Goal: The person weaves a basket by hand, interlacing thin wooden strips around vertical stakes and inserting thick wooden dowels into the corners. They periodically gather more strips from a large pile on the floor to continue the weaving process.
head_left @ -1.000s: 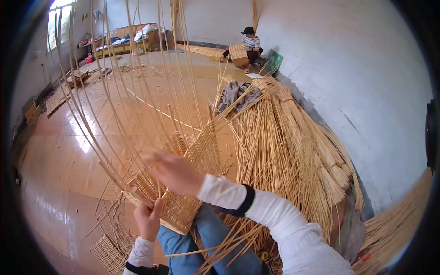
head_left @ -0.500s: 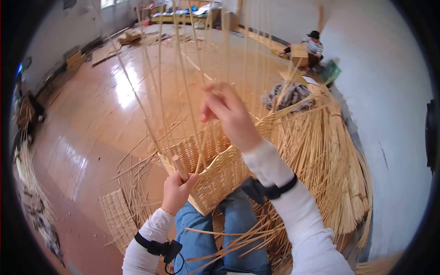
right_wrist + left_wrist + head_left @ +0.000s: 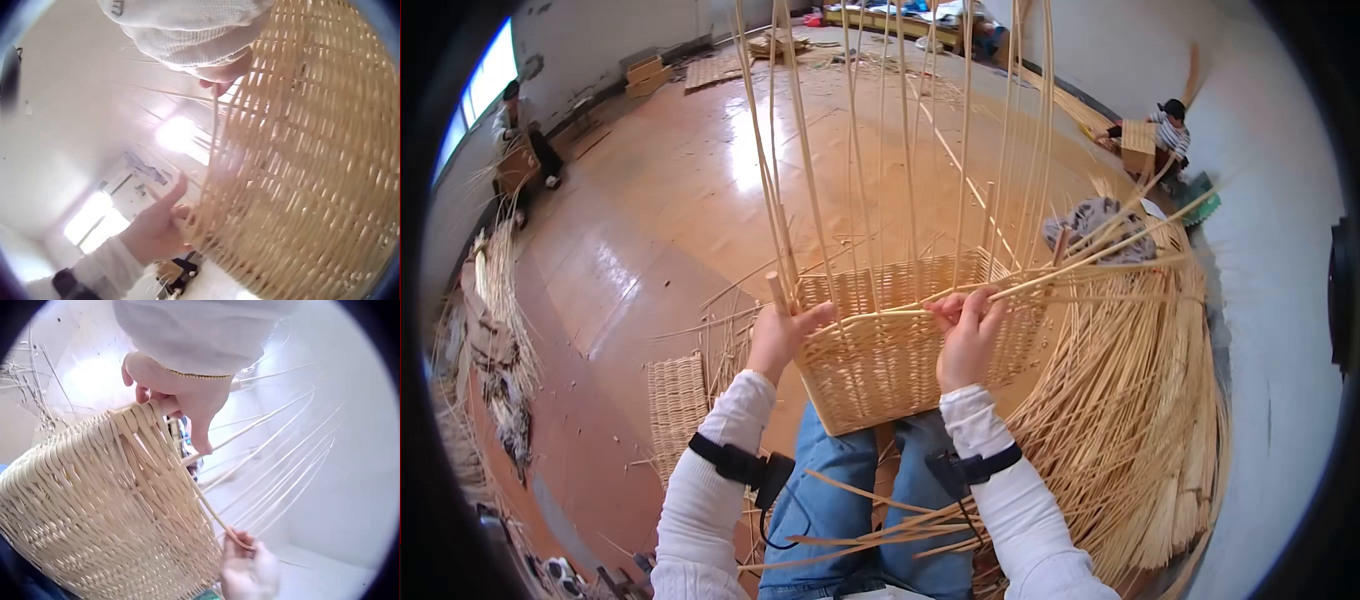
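A rectangular woven basket (image 3: 880, 365) stands tilted above the knees, long upright stakes rising from its rim. My left hand (image 3: 778, 338) grips its near left corner around a thick peg (image 3: 777, 290); in the left wrist view that hand (image 3: 187, 394) has its thumb along the rim. My right hand (image 3: 968, 340) pinches a thin strand (image 3: 1040, 282) at the near rim, right of the middle. The left wrist view shows the right hand (image 3: 247, 565) with the strand (image 3: 215, 515) bent along the edge. In the right wrist view the sleeve partly hides the right hand (image 3: 228, 78).
A large bundle of straw strands (image 3: 1110, 400) lies on the right, a grey cloth (image 3: 1100, 228) behind it. Loose strands cross the knees. A woven panel (image 3: 677, 400) lies on the floor at left. Two people sit farther off, one at left (image 3: 518, 140), one at right (image 3: 1172, 135).
My right hand has come down from among the stakes to the near rim and pinches a strand there. My left hand keeps its corner grip. The head view has turned left.
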A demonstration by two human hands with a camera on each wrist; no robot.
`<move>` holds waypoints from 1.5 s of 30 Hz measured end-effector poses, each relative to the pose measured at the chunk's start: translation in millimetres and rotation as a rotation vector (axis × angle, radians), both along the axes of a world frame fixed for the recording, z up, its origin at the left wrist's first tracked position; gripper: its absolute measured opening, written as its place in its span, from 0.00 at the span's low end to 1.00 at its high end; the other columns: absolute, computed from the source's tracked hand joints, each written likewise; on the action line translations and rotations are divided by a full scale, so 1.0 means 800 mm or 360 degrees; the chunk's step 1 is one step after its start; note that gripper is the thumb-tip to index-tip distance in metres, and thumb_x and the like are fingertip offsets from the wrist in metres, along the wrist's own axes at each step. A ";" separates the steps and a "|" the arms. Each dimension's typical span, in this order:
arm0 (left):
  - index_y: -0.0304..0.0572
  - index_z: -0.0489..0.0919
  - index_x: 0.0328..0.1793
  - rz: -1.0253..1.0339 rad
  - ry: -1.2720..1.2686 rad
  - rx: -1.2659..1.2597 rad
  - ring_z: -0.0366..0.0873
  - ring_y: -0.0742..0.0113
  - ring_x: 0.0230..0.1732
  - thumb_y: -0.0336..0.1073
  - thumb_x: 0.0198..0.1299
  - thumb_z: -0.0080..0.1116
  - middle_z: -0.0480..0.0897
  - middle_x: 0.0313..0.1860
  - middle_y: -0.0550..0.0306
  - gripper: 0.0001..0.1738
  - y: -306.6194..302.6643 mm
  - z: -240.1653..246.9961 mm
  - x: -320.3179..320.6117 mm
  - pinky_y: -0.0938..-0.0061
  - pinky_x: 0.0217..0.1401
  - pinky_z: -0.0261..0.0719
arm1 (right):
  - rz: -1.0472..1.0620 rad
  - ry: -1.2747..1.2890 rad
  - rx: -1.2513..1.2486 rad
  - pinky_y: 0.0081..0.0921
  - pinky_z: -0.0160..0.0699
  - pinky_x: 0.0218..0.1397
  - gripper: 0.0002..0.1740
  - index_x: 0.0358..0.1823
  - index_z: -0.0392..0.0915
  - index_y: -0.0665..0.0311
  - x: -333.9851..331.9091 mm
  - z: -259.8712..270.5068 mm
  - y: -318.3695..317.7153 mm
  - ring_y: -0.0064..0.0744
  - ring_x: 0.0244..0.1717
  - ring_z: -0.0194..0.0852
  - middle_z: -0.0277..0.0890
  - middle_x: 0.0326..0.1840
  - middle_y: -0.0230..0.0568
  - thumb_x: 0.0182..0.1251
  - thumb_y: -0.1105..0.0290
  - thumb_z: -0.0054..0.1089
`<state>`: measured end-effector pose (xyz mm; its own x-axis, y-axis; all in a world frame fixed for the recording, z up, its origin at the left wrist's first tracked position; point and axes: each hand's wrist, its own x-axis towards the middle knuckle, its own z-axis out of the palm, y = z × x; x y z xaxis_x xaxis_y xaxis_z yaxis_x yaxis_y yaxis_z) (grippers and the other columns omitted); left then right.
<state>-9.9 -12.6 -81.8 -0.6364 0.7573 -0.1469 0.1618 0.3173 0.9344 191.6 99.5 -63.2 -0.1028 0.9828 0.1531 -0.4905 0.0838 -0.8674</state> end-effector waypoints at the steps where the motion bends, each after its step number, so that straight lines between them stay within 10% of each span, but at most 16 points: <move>1: 0.40 0.80 0.23 0.0079 0.0009 0.0081 0.70 0.77 0.22 0.54 0.52 0.75 0.76 0.18 0.66 0.24 -0.004 -0.003 -0.006 0.76 0.26 0.66 | 0.0022 -0.0038 -0.0055 0.32 0.84 0.43 0.13 0.57 0.58 0.60 -0.005 0.011 -0.020 0.30 0.32 0.75 0.71 0.30 0.38 0.82 0.61 0.40; 11: 0.34 0.80 0.41 0.0634 0.0494 0.0799 0.80 0.68 0.33 0.44 0.61 0.68 0.82 0.29 0.57 0.18 -0.062 -0.012 0.025 0.70 0.39 0.77 | 0.0411 -0.0157 -0.0055 0.31 0.85 0.51 0.11 0.57 0.56 0.61 -0.015 0.001 -0.055 0.32 0.37 0.79 0.73 0.34 0.41 0.83 0.63 0.36; 15: 0.34 0.81 0.42 -0.0142 0.0783 -0.0143 0.83 0.70 0.39 0.38 0.66 0.61 0.85 0.33 0.52 0.12 0.012 -0.011 0.038 0.71 0.43 0.78 | 0.0578 -0.0107 -0.0123 0.33 0.86 0.52 0.11 0.57 0.56 0.61 -0.016 0.001 -0.051 0.37 0.42 0.81 0.75 0.37 0.43 0.83 0.64 0.37; 21: 0.36 0.84 0.43 -0.0283 0.0237 0.0423 0.83 0.66 0.34 0.43 0.63 0.63 0.85 0.33 0.46 0.16 0.000 -0.029 0.011 0.70 0.32 0.76 | 0.0896 -0.0322 -0.0343 0.37 0.84 0.54 0.10 0.56 0.55 0.60 0.024 0.036 0.011 0.41 0.49 0.82 0.78 0.47 0.52 0.81 0.68 0.40; 26: 0.39 0.84 0.35 0.0043 0.0598 0.0383 0.78 0.61 0.30 0.47 0.65 0.60 0.82 0.27 0.51 0.17 0.014 -0.038 0.035 0.66 0.41 0.68 | 0.0426 -0.1765 0.1212 0.38 0.81 0.48 0.16 0.58 0.61 0.67 -0.048 0.098 0.014 0.49 0.44 0.82 0.79 0.46 0.55 0.74 0.73 0.51; 28: 0.41 0.83 0.32 0.0179 0.0737 0.0355 0.77 0.60 0.29 0.47 0.65 0.60 0.81 0.24 0.53 0.18 0.017 -0.042 0.045 0.65 0.44 0.64 | 0.0002 -0.1595 0.2178 0.37 0.79 0.43 0.22 0.62 0.61 0.69 -0.114 0.113 0.018 0.55 0.40 0.80 0.80 0.42 0.57 0.71 0.72 0.55; 32: 0.44 0.81 0.29 0.0313 0.0728 0.0378 0.75 0.56 0.29 0.48 0.64 0.59 0.79 0.22 0.54 0.17 0.020 -0.043 0.039 0.64 0.47 0.60 | 0.0630 -0.1440 0.1079 0.31 0.81 0.44 0.31 0.78 0.52 0.58 -0.151 0.114 0.046 0.26 0.39 0.78 0.80 0.43 0.41 0.77 0.68 0.49; 39: 0.44 0.79 0.26 0.0239 0.0190 0.0568 0.75 0.63 0.28 0.52 0.52 0.71 0.80 0.22 0.59 0.21 0.027 -0.032 0.032 0.63 0.58 0.57 | -0.0223 -0.0091 0.0332 0.34 0.85 0.51 0.18 0.67 0.52 0.61 -0.033 -0.001 -0.006 0.30 0.36 0.75 0.70 0.32 0.37 0.81 0.71 0.39; 45: 0.46 0.74 0.24 0.0453 0.0178 0.0179 0.69 0.65 0.25 0.62 0.45 0.74 0.73 0.18 0.64 0.29 0.040 -0.018 0.046 0.58 0.63 0.51 | 0.0067 -0.0371 0.0748 0.40 0.82 0.57 0.18 0.67 0.51 0.57 -0.015 0.003 -0.068 0.37 0.43 0.78 0.72 0.39 0.42 0.82 0.67 0.39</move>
<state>26.6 19.2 -95.9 -0.8322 0.5544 0.0105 0.1851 0.2600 0.9477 179.8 45.5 -61.1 -0.2249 0.8077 0.5450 -0.3002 0.4747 -0.8274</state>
